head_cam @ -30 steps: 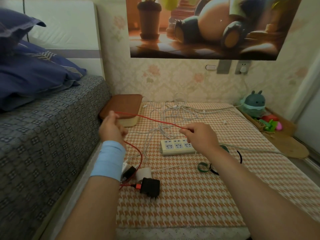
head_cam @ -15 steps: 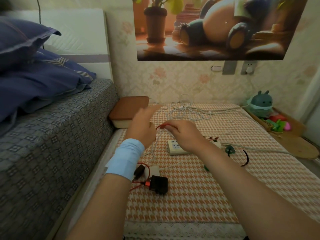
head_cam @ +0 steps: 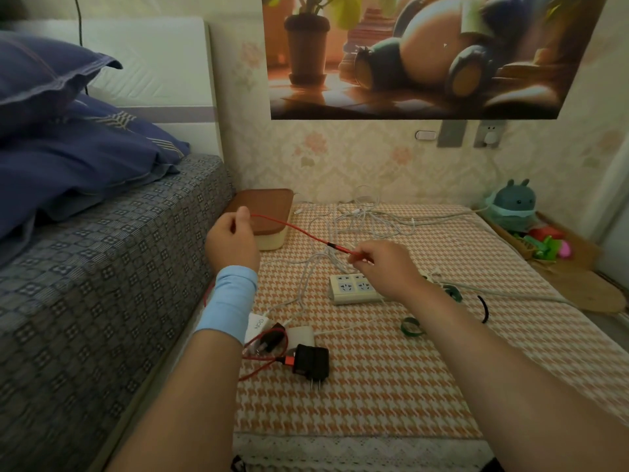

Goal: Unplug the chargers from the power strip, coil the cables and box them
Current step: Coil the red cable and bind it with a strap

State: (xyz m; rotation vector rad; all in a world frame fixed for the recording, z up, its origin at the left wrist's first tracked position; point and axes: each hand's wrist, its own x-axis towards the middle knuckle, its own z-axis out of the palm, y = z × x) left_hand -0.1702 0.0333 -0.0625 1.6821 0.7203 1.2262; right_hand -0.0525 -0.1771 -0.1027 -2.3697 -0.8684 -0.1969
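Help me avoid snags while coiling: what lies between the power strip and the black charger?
In the head view, a thin white cable crosses the checked cloth between the power strip and the black charger.

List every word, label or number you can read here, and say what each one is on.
"GaN", printed sideways and faint, so the middle letter is uncertain: on the white charger.
Black charger: no readable text.
Power strip: no legible marking.
Poster: picture only, no words visible.
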